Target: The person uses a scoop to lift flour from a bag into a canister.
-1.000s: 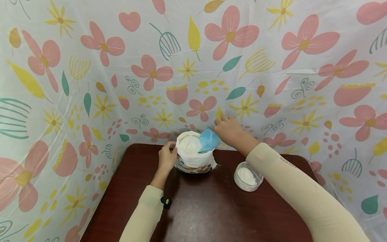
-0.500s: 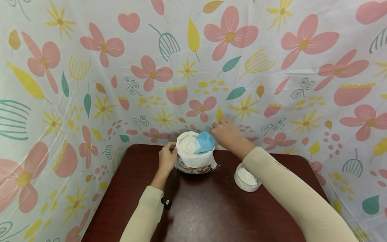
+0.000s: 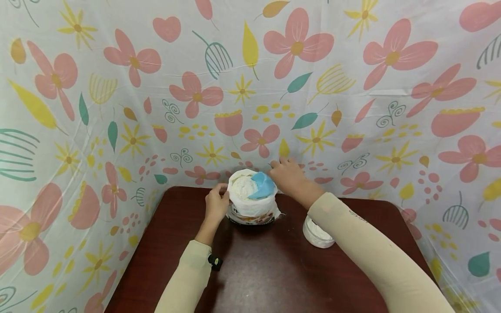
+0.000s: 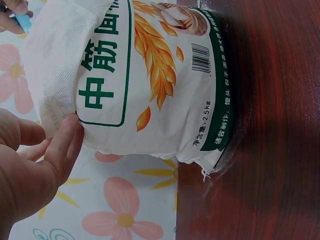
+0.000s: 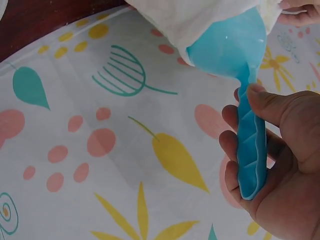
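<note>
A white flour bag [image 3: 250, 208] with a rolled-down rim stands at the back of the table, filled with white flour [image 3: 240, 188]. My left hand [image 3: 216, 203] holds the bag's rim at its left side, thumb and fingers at the folded edge [image 4: 52, 107]. The right hand [image 3: 288, 177] grips the ridged handle of a light blue scoop [image 5: 251, 145]. The scoop's bowl [image 3: 263, 184] lies in the bag's mouth at the right, its front edge at the flour. Right of the bag, a clear round container [image 3: 318, 238] of white powder is partly hidden by the right sleeve.
The dark red-brown table [image 3: 258, 269] ends close behind the bag. A flower-printed curtain [image 3: 242, 87] hangs right behind and along the left. White dust lies on the wood by the bag's base, and a black band [image 3: 215, 261] sits on the left wrist.
The right hand and scoop have moved left and slightly down, the scoop reaching further over the flour and turning. The right sleeve covers more of the container. The left hand stays put.
</note>
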The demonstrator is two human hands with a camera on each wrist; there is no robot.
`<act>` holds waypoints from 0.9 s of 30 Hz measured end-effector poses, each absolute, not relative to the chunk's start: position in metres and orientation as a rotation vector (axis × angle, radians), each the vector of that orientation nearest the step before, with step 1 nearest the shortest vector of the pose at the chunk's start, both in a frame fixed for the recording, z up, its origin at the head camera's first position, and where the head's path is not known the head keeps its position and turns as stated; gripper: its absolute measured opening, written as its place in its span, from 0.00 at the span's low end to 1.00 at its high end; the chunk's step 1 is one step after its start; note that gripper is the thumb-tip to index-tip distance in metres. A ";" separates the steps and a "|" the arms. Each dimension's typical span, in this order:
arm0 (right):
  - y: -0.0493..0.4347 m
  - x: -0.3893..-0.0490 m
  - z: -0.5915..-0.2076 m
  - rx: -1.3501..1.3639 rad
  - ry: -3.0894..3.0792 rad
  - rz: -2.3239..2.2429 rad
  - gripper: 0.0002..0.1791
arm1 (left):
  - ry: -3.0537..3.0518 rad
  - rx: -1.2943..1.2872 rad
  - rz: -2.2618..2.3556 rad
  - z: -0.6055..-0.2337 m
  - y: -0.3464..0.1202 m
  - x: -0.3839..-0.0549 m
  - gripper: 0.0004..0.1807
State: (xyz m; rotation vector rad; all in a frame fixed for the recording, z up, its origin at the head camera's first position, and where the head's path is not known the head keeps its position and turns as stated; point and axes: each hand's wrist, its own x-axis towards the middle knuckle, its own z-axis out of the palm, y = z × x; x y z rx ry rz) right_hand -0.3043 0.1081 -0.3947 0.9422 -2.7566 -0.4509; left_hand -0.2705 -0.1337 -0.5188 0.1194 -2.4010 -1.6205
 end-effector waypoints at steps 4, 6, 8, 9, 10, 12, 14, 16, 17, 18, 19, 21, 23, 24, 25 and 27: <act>0.107 -0.304 -0.397 0.947 -2.739 -0.426 0.13 | -2.404 0.122 -1.618 -0.520 -0.135 -0.271 0.12; 0.108 -0.304 -0.398 0.947 -2.750 -0.416 0.14 | -2.405 0.119 -1.626 -0.519 -0.135 -0.271 0.12; 0.109 -0.304 -0.397 0.949 -2.760 -0.419 0.14 | -2.406 0.117 -1.634 -0.519 -0.136 -0.271 0.12; 0.109 -0.304 -0.397 0.950 -2.765 -0.421 0.14 | -2.405 0.117 -1.639 -0.519 -0.136 -0.271 0.12; 0.110 -0.304 -0.397 0.954 -2.757 -0.422 0.14 | -2.405 0.117 -1.639 -0.518 -0.136 -0.271 0.12; 0.112 -0.303 -0.396 0.952 -2.753 -0.404 0.13 | -2.403 0.116 -1.639 -0.518 -0.136 -0.271 0.12; 0.114 -0.303 -0.395 0.945 -2.753 -0.372 0.13 | -2.403 0.117 -1.640 -0.518 -0.136 -0.271 0.12; 0.116 -0.303 -0.395 0.936 -2.753 -0.336 0.14 | -2.400 0.113 -1.645 -0.518 -0.135 -0.271 0.12; 0.118 -0.302 -0.394 0.930 -2.753 -0.323 0.14 | -2.400 0.112 -1.648 -0.518 -0.135 -0.271 0.12; 0.119 -0.302 -0.394 0.929 -2.749 -0.315 0.15 | -2.399 0.110 -1.650 -0.518 -0.135 -0.271 0.12; 0.120 -0.301 -0.393 0.928 -2.742 -0.310 0.15 | -2.398 0.109 -1.651 -0.518 -0.136 -0.270 0.12; 0.123 -0.300 -0.392 0.928 -2.728 -0.302 0.16 | -2.396 0.103 -1.651 -0.518 -0.136 -0.270 0.13; 0.125 -0.300 -0.392 0.931 -2.710 -0.292 0.17 | -2.395 0.102 -1.649 -0.519 -0.136 -0.270 0.13; 0.126 -0.300 -0.392 0.934 -2.703 -0.287 0.16 | -2.394 0.099 -1.646 -0.519 -0.136 -0.270 0.13; 0.128 -0.300 -0.391 0.936 -2.697 -0.279 0.17 | -2.394 0.097 -1.645 -0.519 -0.136 -0.270 0.13; 0.130 -0.299 -0.390 0.946 -2.675 -0.278 0.16 | -2.395 0.096 -1.642 -0.519 -0.136 -0.270 0.13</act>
